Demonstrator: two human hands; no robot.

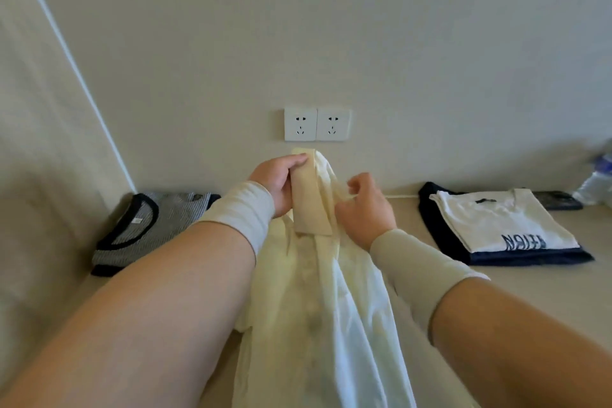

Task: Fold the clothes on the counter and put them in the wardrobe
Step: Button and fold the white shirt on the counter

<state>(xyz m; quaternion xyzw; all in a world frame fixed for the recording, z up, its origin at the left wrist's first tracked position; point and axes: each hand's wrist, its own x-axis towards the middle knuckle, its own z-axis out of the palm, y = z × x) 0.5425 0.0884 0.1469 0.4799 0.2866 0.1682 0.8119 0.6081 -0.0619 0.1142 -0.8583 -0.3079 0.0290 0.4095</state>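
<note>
Two hands hold a pale yellow, thin shirt (318, 275) upright above the beige counter (546, 291): the left hand (281, 185) grips its folded collar band at the top, the right hand (364, 209) pinches fabric just beside it. The shirt's length hangs down toward the person. Right lies a folded white T-shirt (503, 225) printed "NORTH", upside down; left, a striped grey top (149, 232).
</note>
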